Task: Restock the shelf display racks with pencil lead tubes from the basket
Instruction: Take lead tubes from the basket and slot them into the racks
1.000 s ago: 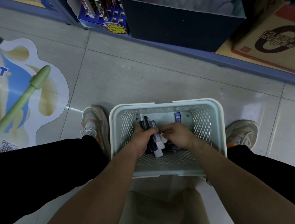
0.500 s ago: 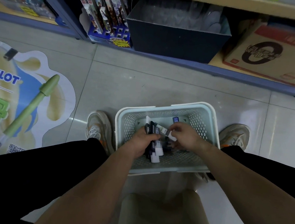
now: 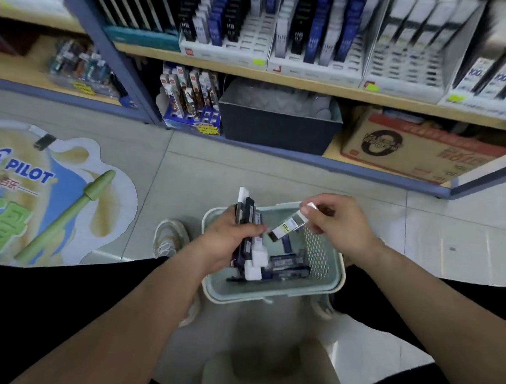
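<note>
While left hand (image 3: 226,240) grips tube bundle (image 3: 247,212), right hand (image 3: 345,227) pinches one tube (image 3: 285,229).

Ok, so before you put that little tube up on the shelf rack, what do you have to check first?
1. Left hand has a good hold on the bundle of tubes: ok, its fingers curl round them.
2. Right hand has just one tube: ok, it pinches a white tube marked 100.
3. Room on the white rack: ok, some slots look empty.
4. Which rack this tube belongs in: cannot tell, the shelf labels are blurry.
5. More stock to fetch afterwards: ok, loose tubes lie in the basket.
</note>
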`<state>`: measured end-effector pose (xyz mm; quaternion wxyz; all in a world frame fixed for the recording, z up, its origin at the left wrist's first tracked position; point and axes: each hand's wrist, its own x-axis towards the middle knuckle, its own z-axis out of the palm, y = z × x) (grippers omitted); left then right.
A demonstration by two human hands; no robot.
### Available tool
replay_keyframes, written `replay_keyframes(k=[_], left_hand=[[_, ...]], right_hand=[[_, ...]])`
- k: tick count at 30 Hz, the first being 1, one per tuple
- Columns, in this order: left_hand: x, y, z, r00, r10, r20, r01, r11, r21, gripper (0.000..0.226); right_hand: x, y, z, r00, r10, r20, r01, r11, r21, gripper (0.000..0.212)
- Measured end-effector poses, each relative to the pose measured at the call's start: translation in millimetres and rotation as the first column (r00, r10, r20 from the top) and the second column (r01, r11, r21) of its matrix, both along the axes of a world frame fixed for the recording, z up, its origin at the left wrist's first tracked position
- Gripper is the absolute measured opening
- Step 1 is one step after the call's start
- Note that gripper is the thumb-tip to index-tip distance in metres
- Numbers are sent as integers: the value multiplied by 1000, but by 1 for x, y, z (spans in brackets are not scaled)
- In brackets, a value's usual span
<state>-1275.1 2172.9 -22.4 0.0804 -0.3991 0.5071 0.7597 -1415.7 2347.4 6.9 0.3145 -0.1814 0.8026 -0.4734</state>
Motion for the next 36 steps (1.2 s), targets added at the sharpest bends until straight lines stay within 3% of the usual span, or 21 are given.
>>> replay_keyframes(k=[6,9,15,21,25,30,33,36], left_hand=[[0,-16,81,992,-17,-129,5,996,-86,27],[-5,-23,116,987,-22,-162,4,994,-113,27],[-38,-39,176,967,-116,-229,79,983,-166,27],[-85,-45,212,932,-189,-310,105,958,-267,26],[-115,-39,200,938,-142,-316,69,971,-230,37],[-149,-29,183,943,-141,-300,82,976,-200,36],[-161,-27,173,944,-147,-296,94,978,-186,29],[-170,-25,167,943,-169,-288,117,975,-191,23]], right_hand=[[2,-13,67,994,-70,83,83,982,-168,10],[-9,-20,97,994,-107,33,112,971,-210,20],[-70,-12,156,985,-111,-134,76,967,-245,7],[-156,10,189,927,-139,-349,110,989,-99,7],[-210,23,182,821,-138,-555,208,976,66,5],[-262,28,168,689,-176,-703,327,941,86,5],[-285,29,154,628,-147,-764,364,923,122,9],[-296,28,138,654,-123,-747,334,932,139,9]])
